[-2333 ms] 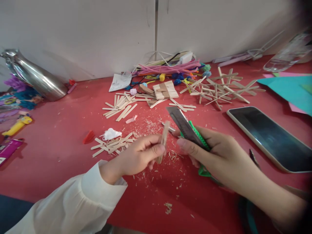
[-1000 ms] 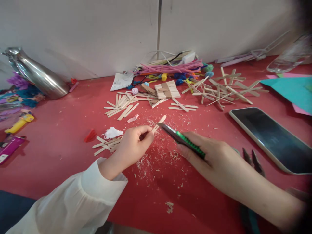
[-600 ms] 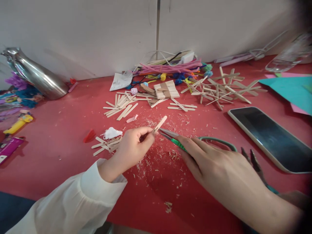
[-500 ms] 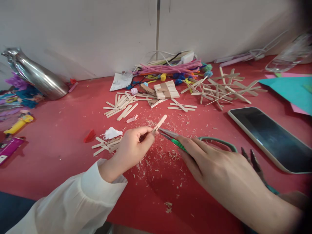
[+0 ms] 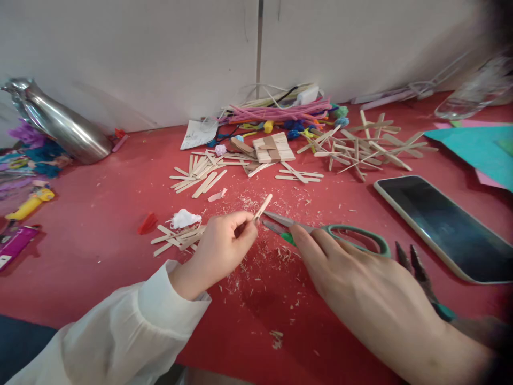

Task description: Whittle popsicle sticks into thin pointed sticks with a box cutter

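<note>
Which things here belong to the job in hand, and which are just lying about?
Job in hand, seemingly:
wooden stick, pinched in the left hand
green cutter, mostly hidden by the right hand
scissors, partly covered too
wood shavings

Apparently lying about:
phone
metal jug
pink pipe cleaners
teal paper

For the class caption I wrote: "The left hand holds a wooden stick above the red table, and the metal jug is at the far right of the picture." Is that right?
Not quite: the metal jug is at the far left of the picture, as the head view shows. The left hand does hold a wooden stick above the red table.
</note>
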The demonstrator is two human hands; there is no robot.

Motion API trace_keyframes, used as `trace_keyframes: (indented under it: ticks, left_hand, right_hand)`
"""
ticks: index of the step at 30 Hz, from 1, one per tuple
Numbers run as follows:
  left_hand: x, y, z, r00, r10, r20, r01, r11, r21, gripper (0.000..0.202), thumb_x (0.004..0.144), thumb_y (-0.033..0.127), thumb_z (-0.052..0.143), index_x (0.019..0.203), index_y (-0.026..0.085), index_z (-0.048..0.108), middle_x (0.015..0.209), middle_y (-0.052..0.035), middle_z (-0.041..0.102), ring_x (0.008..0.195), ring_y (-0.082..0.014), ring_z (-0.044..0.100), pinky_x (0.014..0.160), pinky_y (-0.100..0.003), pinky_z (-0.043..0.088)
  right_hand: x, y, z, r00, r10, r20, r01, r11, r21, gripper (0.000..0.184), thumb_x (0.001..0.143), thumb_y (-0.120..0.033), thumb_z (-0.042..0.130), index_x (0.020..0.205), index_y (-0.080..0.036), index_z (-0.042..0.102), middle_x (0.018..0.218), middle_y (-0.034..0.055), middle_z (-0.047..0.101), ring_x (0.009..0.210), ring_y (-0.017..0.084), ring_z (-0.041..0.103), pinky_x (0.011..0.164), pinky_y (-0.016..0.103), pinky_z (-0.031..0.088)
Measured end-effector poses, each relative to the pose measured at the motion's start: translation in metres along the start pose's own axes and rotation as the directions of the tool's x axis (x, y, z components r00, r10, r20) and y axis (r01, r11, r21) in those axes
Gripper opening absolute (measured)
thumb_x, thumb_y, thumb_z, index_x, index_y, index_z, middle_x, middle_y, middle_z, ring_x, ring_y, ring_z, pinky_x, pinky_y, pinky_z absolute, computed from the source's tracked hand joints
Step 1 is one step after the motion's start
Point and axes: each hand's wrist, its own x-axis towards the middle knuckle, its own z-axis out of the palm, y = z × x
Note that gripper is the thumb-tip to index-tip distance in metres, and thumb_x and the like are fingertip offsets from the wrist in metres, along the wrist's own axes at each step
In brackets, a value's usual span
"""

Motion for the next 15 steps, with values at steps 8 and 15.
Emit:
trace_keyframes:
  ticks: [8, 15]
  left_hand:
    - [0.0025, 0.0004, 0.0013, 0.988, -0.122, 0.099, 0.129, 0.990, -0.064, 0.031, 0.085, 0.029, 0.042, 0.057, 0.017, 0.035, 0.053, 0.0059, 0.024, 0.048, -0.0071, 0.025, 0.045, -0.022, 0.020]
    - [0.0047, -0.0032, -0.0015, 0.946, -0.241, 0.215, 0.291, 0.924, -0.248, 0.035, 0.084, 0.031, 0.044, 0.052, 0.018, 0.036, 0.043, 0.0064, 0.030, 0.037, -0.0061, 0.027, 0.038, -0.021, 0.020]
  right_hand:
    - [-0.0024, -0.0051, -0.0001, 0.996, -0.004, 0.092, 0.012, 0.996, -0.089, 0.048, 0.065, 0.001, 0.044, 0.107, -0.010, 0.065, 0.064, 0.0047, 0.060, 0.046, 0.015, 0.057, 0.036, 0.023, 0.035]
    - [-0.0028, -0.0036, -0.0053, 1.000, -0.008, 0.025, 0.011, 0.992, -0.129, 0.049, 0.067, 0.001, 0.043, 0.108, -0.012, 0.066, 0.061, 0.0040, 0.057, 0.049, 0.018, 0.057, 0.039, 0.025, 0.037]
